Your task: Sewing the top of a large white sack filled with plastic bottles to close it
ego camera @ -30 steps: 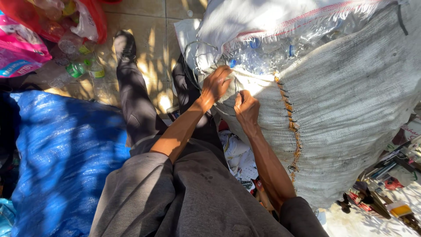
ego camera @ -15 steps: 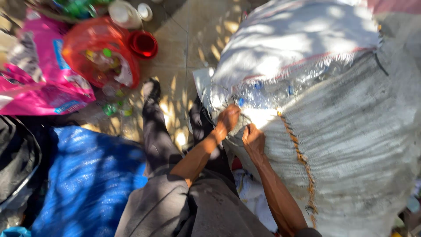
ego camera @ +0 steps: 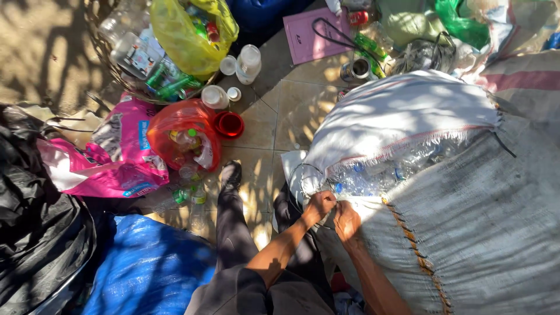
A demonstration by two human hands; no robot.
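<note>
both hands at the sack [ego camera: 466,233] mouth: left hand [ego camera: 319,205] fisted on the edge, right hand [ego camera: 346,220] just beside, pinching the weave; bottles [ego camera: 385,172] right above, inside the sack.

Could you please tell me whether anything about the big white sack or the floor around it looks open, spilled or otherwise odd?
Yes. The white woven sack gapes along its top seam, where clear plastic bottles show through. Both hands, left hand and right hand, pinch that edge. A few loose bottles lie on the tiled floor beside the orange bag.
</note>
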